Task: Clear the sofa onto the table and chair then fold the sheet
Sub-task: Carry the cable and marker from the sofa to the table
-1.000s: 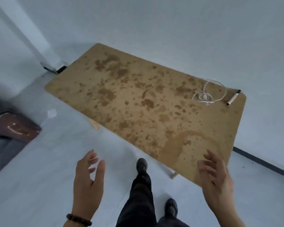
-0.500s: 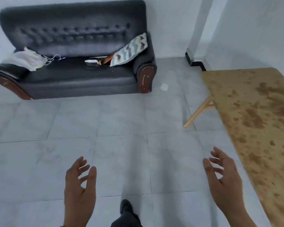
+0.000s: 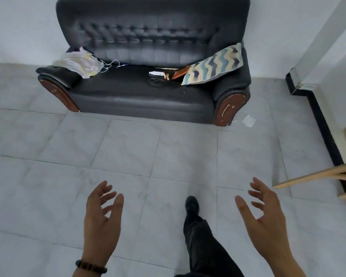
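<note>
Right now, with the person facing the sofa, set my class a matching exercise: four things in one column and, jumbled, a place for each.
Things
1. sheet
2. cushion
3. paper scrap
4. bead bracelet

Places
A. on the floor beside the sofa
B. on the wrist of the left hand
C. crumpled over the sofa's arm at picture left
D. leaning at the sofa's arm at picture right

Pairs: 1-C, 2-D, 3-A, 4-B
</note>
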The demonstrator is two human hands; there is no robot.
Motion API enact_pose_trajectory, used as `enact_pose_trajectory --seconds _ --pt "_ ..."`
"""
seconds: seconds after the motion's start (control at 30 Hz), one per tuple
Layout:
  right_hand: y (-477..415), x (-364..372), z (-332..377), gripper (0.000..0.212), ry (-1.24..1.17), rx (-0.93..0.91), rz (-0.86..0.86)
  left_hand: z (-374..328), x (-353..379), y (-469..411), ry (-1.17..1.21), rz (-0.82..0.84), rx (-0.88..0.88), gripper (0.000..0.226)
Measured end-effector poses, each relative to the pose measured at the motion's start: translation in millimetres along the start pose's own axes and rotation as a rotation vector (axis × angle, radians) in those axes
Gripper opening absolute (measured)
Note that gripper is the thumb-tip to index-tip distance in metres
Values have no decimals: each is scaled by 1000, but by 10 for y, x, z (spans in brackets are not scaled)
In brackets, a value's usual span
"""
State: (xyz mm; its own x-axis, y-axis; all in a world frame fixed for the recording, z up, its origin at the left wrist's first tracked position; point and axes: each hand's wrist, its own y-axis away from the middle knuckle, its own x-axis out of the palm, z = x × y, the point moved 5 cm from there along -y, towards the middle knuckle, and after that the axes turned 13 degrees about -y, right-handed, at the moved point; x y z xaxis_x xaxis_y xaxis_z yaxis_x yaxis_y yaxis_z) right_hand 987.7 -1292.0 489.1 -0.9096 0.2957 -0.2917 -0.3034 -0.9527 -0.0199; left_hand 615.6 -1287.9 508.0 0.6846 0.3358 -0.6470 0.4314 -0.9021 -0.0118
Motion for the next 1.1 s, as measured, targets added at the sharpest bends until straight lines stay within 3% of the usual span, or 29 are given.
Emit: enact_pose_trajectory --seconds 0.17,0.4,0.67,0.87,1.1 --pt "-1338 753 -79 59 18 12 63 -269 412 -1265 -31 -7 -13 43" --pt "-3273 1962 883 61 77 -102 266 -746 212 -2788 -34 -118 -51 43" --pt "-4829 3727 1290 58 110 -194 439 -260 254 -4462 55 -229 -206 45" --pt "-5975 5057 1630 57 152 -175 411 -65 178 -6348 44 -182 -197 45" --pt "-7174 6265 2112 57 77 -175 341 -424 -97 -8589 -73 -130 -17 49"
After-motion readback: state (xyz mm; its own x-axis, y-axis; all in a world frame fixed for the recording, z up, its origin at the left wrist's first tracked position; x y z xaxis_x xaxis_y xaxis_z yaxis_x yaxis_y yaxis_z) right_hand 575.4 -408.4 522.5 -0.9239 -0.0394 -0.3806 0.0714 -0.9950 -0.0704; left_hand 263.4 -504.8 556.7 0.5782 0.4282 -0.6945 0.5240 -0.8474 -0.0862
